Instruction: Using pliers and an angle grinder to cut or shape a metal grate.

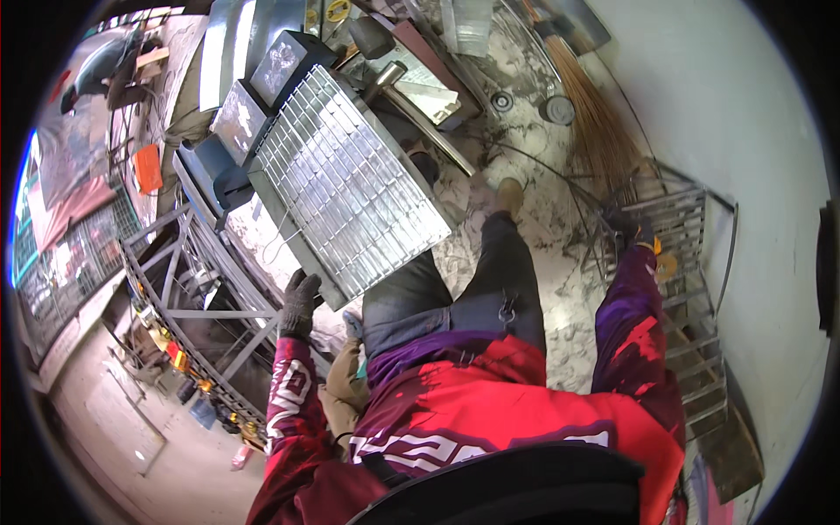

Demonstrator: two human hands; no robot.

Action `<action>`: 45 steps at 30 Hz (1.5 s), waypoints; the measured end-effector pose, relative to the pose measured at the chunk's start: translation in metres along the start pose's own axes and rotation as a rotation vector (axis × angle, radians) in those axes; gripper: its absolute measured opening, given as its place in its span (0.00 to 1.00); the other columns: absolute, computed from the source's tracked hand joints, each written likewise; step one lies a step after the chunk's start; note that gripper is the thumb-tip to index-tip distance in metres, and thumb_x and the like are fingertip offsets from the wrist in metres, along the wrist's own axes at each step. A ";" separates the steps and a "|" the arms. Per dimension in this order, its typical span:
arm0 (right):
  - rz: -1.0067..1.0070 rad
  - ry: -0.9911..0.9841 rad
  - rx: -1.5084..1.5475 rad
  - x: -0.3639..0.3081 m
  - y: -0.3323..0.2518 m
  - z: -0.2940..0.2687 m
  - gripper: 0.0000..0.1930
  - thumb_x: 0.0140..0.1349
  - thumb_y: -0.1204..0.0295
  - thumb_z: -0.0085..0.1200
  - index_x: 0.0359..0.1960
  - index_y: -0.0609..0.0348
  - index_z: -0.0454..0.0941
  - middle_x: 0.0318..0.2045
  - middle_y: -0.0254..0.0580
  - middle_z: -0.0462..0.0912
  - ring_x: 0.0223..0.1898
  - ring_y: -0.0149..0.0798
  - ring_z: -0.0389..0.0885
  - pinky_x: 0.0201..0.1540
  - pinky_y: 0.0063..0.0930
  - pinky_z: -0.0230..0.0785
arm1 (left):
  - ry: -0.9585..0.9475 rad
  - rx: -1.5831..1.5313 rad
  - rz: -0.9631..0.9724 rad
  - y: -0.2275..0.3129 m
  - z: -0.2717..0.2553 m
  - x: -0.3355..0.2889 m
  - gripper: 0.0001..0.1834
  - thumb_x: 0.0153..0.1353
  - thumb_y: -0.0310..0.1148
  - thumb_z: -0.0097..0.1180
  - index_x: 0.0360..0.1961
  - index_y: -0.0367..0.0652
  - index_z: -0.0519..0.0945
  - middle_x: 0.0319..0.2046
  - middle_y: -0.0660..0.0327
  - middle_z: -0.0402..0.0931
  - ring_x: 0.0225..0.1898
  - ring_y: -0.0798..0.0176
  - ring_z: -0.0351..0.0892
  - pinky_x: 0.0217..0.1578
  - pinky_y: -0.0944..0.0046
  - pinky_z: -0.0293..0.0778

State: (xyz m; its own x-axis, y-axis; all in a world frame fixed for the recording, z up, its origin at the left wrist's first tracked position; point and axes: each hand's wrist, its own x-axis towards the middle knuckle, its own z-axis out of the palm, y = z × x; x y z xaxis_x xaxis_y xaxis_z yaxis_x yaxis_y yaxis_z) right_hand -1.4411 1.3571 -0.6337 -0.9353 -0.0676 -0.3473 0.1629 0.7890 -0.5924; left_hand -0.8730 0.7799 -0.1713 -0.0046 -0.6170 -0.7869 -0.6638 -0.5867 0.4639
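A shiny metal panel with a raised grid and a frame around it [350, 188] stands in front of my legs. My left hand [302, 302], in a grey knit glove, is at the panel's near left corner, its fingers closed about the frame edge. Out to the right, my right hand [628, 229], darkly gloved, is closed beside a barred metal rack [682, 219]. What it holds is hard to make out; a dark cable [547, 166] runs up to it. A small yellow piece [656, 247] shows by the wrist, and a round yellowish disc [667, 267] lies against the rack.
A hammer-shaped metal bar [429, 127] lies beyond the panel. Bundled broom bristles [591, 105] lean near the wall. Dark boxes [284, 66] stand behind the panel, and a metal truss frame [219, 312] is at left. Another person [346, 385] is close on my left.
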 end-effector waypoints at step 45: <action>-0.382 -1.084 1.070 -0.273 -0.674 -0.168 0.26 0.67 0.64 0.49 0.65 0.54 0.62 0.48 0.63 0.77 0.44 0.60 0.82 0.45 0.56 0.80 | -0.758 -0.343 0.805 0.182 0.271 -0.163 0.36 0.51 0.46 0.66 0.55 0.33 0.69 0.44 0.48 0.78 0.44 0.53 0.79 0.48 0.54 0.75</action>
State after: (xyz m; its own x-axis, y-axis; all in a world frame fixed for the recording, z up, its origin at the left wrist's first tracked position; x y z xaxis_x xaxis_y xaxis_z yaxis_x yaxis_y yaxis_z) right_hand -1.3483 0.9460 -0.0174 -0.3863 -0.9145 -0.1203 0.5568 -0.1272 -0.8209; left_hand -1.1963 0.9162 -0.0686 -0.8585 -0.4715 -0.2018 -0.0279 -0.3499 0.9364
